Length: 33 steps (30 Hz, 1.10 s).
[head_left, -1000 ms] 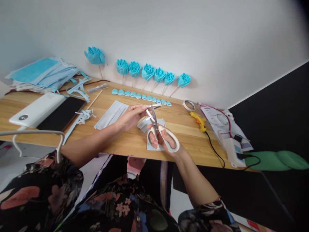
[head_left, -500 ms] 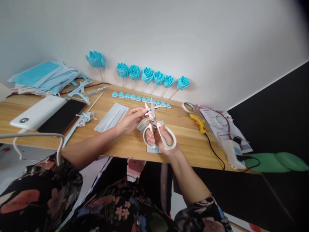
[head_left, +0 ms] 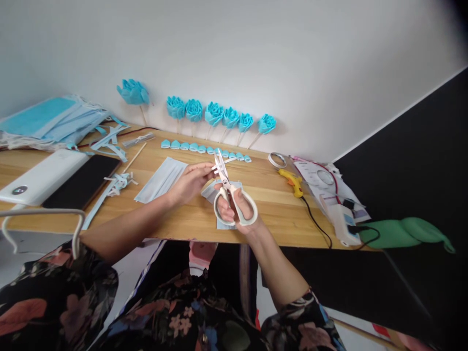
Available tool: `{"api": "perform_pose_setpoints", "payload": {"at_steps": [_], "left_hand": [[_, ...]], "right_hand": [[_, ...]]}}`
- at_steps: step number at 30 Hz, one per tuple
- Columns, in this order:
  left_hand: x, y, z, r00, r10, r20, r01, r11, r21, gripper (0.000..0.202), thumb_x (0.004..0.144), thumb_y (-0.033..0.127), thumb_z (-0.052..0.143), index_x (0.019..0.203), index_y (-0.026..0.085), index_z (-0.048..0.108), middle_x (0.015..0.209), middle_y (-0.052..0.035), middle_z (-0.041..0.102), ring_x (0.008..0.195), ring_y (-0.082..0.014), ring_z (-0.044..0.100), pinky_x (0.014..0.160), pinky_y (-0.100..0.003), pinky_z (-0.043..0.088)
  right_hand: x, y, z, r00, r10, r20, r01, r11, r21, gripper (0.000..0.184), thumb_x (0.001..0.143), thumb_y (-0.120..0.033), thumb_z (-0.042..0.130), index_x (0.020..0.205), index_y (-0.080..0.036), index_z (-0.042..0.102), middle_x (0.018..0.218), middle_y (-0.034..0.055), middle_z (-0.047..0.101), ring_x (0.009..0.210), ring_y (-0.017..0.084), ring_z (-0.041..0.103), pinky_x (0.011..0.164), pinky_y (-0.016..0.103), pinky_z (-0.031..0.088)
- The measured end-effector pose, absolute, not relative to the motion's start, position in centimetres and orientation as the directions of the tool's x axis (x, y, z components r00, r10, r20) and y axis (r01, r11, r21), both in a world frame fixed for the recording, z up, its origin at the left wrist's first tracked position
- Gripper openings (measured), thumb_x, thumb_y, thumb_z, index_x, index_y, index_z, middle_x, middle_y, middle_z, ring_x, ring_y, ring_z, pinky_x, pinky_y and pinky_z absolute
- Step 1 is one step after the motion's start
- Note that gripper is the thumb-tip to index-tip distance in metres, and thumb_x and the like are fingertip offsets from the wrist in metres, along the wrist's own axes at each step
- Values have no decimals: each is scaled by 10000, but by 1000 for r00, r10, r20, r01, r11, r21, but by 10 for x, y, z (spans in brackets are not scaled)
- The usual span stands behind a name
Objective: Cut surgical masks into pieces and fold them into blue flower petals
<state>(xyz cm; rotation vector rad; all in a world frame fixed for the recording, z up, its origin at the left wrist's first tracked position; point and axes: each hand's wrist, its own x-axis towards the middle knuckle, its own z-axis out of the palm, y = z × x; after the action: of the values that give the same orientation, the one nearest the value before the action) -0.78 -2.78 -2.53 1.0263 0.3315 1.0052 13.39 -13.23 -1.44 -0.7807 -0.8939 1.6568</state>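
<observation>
My right hand [head_left: 231, 210] holds a pair of white-handled scissors [head_left: 249, 204], fingers and thumb through the loops. The blades point away from me and are closed together. At the blades, my left hand [head_left: 192, 181] pinches a small white strip [head_left: 220, 168] between thumb and fingertips. A pale face mask [head_left: 161, 179] lies flat to the left of that hand. Beneath the scissors are cut mask pieces [head_left: 209, 193], partly hidden by my right hand. Beyond the blade tips runs a row of small folded blue petals [head_left: 185, 146].
Several blue mask-fabric roses [head_left: 193, 110] on sticks lean at the wall. To the left are stacked masks [head_left: 54, 119], a black phone [head_left: 83, 180], a white device [head_left: 44, 175] and scraps [head_left: 121, 183]. A yellow glue gun [head_left: 291, 182], tape roll [head_left: 277, 160] and power strip [head_left: 343, 224] are right.
The scissor blades, parted before, have closed by the white strip. The whole view has shifted, so things on the table appear further left.
</observation>
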Motion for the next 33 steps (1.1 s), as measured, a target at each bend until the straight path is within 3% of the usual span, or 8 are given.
{"api": "perform_pose_setpoints", "payload": {"at_steps": [7, 12, 17, 20, 24, 27, 30, 33], "left_hand": [[-13, -26, -23, 501, 835, 229, -215, -136, 967, 271, 795, 441, 765, 884, 188, 800, 906, -56, 735, 877, -201, 630, 883, -329, 456], [-10, -25, -21, 660, 688, 302, 59, -448, 892, 327, 890, 479, 650, 955, 191, 790, 916, -59, 719, 858, -214, 633, 819, -328, 459], [28, -27, -9, 832, 397, 387, 2, -700, 714, 330, 949, 445, 559, 989, 195, 770, 893, -63, 712, 814, -194, 624, 822, -340, 475], [77, -23, -12, 864, 269, 426, -59, -786, 616, 370, 984, 435, 496, 1028, 177, 756, 915, -91, 704, 848, -208, 636, 848, -365, 492], [129, -17, -28, 929, 62, 364, -132, -865, 484, 441, 966, 446, 532, 1265, 154, 676, 1347, -179, 627, 1282, -296, 557, 1095, -433, 418], [127, -11, -29, 923, 166, 348, -16, -885, 465, 588, 963, 487, 536, 1463, 179, 511, 1565, -165, 442, 1452, -310, 398, 1195, -480, 316], [95, 5, -19, 840, 330, 431, 80, -860, 504, 539, 987, 473, 481, 1444, 193, 535, 1536, -147, 483, 1434, -300, 423, 1186, -499, 331], [60, 24, -12, 715, 543, 440, 187, -755, 628, 473, 960, 434, 509, 1345, 184, 621, 1437, -149, 568, 1299, -294, 546, 1050, -455, 473]], "right_hand": [[142, -167, -8, -202, 979, -24, -354, -96, -930, 550, 744, -545, 795, 1154, -200, 672, 661, -54, 527, 465, 40, 373, 415, 194, 295], [176, -231, -13, -112, 991, -72, -325, -105, -940, 566, 845, -389, 739, 1380, -281, 593, 1095, 63, 694, 833, 121, 603, 724, 255, 492], [211, -286, -18, 203, 977, -62, -510, 52, -859, 600, 786, -600, 715, 1279, -260, 671, 1140, 97, 686, 843, 172, 592, 662, 275, 491], [218, -293, -15, 406, 912, -55, -515, 178, -839, 540, 709, -514, 800, 1176, -260, 703, 1093, 72, 683, 796, 156, 571, 603, 254, 475], [221, -291, -10, 504, 847, -167, -517, 141, -845, 409, 767, -461, 715, 1110, -240, 705, 985, 66, 735, 706, 159, 622, 620, 292, 524], [228, -293, -11, 509, 823, -252, -499, 44, -865, 453, 754, -544, 694, 1054, -204, 710, 927, 85, 763, 688, 198, 686, 649, 346, 565], [241, -287, -16, 604, 753, -262, -389, -8, -921, 454, 744, -590, 697, 928, -176, 713, 803, 83, 759, 598, 199, 673, 587, 340, 551], [253, -260, -23, 656, 735, -174, -174, -76, -982, 445, 766, -598, 683, 895, -173, 714, 690, 46, 724, 516, 163, 621, 517, 293, 496]]}}
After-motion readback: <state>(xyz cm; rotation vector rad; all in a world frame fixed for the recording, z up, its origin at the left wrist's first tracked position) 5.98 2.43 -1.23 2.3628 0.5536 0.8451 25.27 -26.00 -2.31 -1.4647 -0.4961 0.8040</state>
